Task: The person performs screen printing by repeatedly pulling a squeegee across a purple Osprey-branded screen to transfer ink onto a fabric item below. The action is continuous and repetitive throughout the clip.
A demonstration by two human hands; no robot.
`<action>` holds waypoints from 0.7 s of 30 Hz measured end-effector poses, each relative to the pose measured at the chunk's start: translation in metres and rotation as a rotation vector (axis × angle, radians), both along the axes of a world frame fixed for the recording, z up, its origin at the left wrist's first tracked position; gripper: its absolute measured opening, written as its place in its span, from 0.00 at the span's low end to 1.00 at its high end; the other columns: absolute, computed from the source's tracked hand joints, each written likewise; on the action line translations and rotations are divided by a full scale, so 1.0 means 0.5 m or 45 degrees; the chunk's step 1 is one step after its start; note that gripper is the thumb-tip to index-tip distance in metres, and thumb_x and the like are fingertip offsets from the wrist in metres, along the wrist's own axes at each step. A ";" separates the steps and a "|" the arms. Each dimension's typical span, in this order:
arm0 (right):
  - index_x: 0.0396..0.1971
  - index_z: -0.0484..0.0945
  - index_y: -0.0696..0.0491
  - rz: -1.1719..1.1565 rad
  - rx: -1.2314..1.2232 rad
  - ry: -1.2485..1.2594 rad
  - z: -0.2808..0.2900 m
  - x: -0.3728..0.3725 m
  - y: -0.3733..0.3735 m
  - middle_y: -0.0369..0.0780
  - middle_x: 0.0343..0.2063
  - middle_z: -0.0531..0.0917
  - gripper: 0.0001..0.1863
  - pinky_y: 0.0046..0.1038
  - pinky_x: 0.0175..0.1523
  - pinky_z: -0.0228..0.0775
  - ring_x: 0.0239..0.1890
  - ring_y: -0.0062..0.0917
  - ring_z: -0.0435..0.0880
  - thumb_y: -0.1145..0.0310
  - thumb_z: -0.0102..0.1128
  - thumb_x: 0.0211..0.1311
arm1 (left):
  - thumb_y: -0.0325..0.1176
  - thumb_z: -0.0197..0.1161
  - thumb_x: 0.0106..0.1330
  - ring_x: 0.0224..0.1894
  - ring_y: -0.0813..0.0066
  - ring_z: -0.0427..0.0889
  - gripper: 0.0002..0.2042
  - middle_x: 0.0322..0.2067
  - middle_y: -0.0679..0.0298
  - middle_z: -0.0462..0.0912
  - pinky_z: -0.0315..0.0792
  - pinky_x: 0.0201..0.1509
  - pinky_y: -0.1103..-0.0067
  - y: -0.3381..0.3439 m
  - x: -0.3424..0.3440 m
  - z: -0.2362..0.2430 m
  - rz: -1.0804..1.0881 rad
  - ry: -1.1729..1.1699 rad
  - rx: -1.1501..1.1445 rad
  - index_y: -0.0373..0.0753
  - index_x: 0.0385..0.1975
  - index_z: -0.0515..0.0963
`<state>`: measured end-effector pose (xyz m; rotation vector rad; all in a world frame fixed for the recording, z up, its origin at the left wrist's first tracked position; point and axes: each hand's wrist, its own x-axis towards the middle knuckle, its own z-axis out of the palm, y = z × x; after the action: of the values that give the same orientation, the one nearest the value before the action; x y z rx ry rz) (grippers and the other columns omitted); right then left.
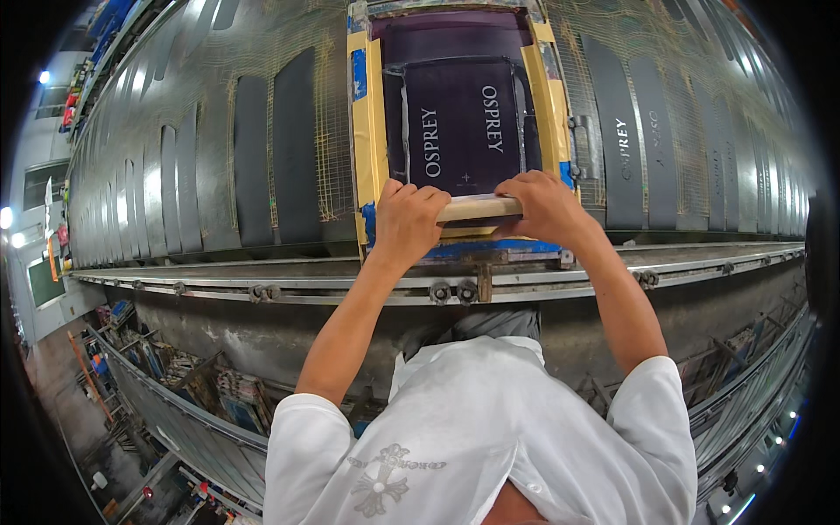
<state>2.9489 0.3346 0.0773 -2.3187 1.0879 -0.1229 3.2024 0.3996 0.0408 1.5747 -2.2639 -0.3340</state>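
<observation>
"How's the light?"
"Fairly bright in the middle. White lamps (pixel 6 218) glare along the left edge, and small lights (pixel 780 440) dot the lower right."
"Any reflections?"
"Pale streaks on the grey table (pixel 197 61), upper left and upper right. The dark purple screen (pixel 464 114), top centre, reads deep and slightly glossy."
"Shadows?"
"It dims below the metal rail (pixel 219 285). The white shirt (pixel 472 420), bottom centre, looks bright."
"Sharpness?"
"Crisp at centre, softer toward the rim, where straight lines bow and the corners fall to black."
</observation>
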 end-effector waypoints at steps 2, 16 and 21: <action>0.45 0.86 0.53 -0.285 0.119 -0.245 -0.005 -0.031 -0.028 0.48 0.42 0.88 0.21 0.43 0.56 0.75 0.50 0.44 0.85 0.54 0.75 0.58 | 0.30 0.78 0.43 0.37 0.66 0.82 0.16 0.35 0.69 0.86 0.68 0.49 0.68 0.021 -0.011 0.011 0.008 -0.020 0.018 0.45 0.34 0.84; 0.37 0.82 0.60 -1.245 -0.031 -0.383 -0.110 -0.169 -0.210 0.36 0.26 0.77 0.18 0.30 0.36 0.65 0.29 0.20 0.71 0.57 0.63 0.73 | 0.27 0.70 0.44 0.42 0.68 0.82 0.16 0.39 0.72 0.86 0.68 0.54 0.70 0.042 0.041 0.023 0.060 0.045 0.132 0.46 0.37 0.85; 0.36 0.82 0.59 -1.198 -0.070 -0.527 -0.057 0.022 -0.178 0.37 0.26 0.79 0.17 0.29 0.37 0.68 0.30 0.21 0.74 0.57 0.66 0.70 | 0.26 0.71 0.45 0.41 0.69 0.84 0.15 0.38 0.72 0.88 0.69 0.52 0.70 0.062 0.187 0.068 0.180 0.078 0.108 0.46 0.36 0.86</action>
<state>2.9601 0.2454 0.0491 -1.5240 1.8362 -0.9375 3.2959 0.4308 0.0747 1.7319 -2.1042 -0.4384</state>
